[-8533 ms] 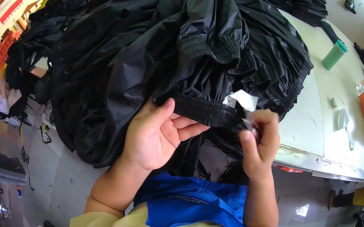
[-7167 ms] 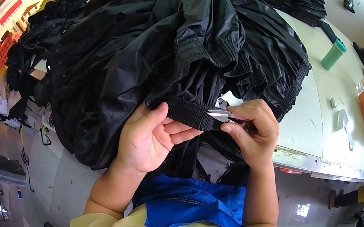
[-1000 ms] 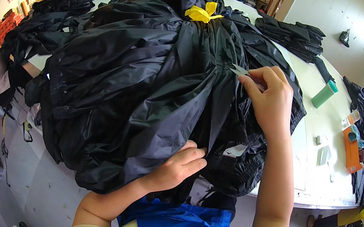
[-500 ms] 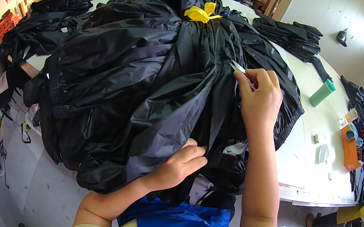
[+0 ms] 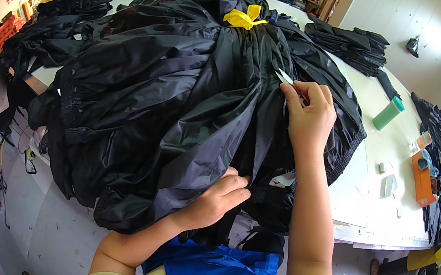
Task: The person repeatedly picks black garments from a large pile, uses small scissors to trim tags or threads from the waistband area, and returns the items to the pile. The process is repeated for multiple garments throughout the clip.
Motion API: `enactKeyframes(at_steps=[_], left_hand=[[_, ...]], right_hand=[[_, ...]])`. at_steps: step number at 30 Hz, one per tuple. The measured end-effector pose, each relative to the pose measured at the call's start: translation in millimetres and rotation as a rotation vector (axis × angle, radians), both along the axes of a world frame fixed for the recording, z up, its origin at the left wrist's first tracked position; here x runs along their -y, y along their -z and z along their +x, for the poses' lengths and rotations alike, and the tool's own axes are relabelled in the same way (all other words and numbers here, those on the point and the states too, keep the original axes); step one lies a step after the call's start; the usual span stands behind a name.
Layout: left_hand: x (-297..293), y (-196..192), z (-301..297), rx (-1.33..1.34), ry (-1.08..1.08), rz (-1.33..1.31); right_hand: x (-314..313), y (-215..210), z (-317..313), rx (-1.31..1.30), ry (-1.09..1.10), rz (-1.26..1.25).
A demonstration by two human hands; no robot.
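Note:
A large bundle of shiny black garments (image 5: 148, 79) with elastic cuffs lies heaped in front of me, tied at the far side with a yellow strip (image 5: 245, 17). My left hand (image 5: 220, 196) is closed on the near edge of the black fabric, fingertips pinching a fold. In my right hand (image 5: 313, 112), small thread snips (image 5: 284, 77) with pale pointed blades and a dark red handle are gripped, their tips over the gathered folds below the yellow tie. The palm hides most of the handle. A white label (image 5: 283, 178) shows among the folds between my forearms.
The bundle rests on a white table (image 5: 350, 200). A green bottle (image 5: 389, 114), an orange box (image 5: 423, 178) and small white pieces lie to the right. Folded black garments (image 5: 347, 45) are stacked along the far edge and at left. Other people are at both sides.
My right hand has shifted slightly left with the snips, their blades now further over the gathered folds. My left hand holds its place on the fabric.

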State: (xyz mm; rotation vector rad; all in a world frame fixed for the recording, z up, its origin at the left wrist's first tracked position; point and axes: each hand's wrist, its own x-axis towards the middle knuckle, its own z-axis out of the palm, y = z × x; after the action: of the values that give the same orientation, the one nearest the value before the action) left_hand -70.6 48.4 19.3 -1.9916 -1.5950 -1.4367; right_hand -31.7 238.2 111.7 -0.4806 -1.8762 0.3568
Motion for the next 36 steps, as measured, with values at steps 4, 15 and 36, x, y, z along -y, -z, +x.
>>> enactKeyframes(at_steps=[4,15,36], left_hand=[[0.4,-0.4,-0.5,0.002,-0.007,-0.006],[26.9,-40.9,-18.7,-0.012,-0.126,0.061],[-92.7,-76.0,48.2,-0.850,-0.218,-0.359]], right_hand=[[0.8,1.7,-1.2,-0.018,-0.028,-0.009],[-16.7,13.8,82.0,-0.344,-0.299,-0.550],[10.4,107.1,173.4,-0.110,-0.239,-0.773]])
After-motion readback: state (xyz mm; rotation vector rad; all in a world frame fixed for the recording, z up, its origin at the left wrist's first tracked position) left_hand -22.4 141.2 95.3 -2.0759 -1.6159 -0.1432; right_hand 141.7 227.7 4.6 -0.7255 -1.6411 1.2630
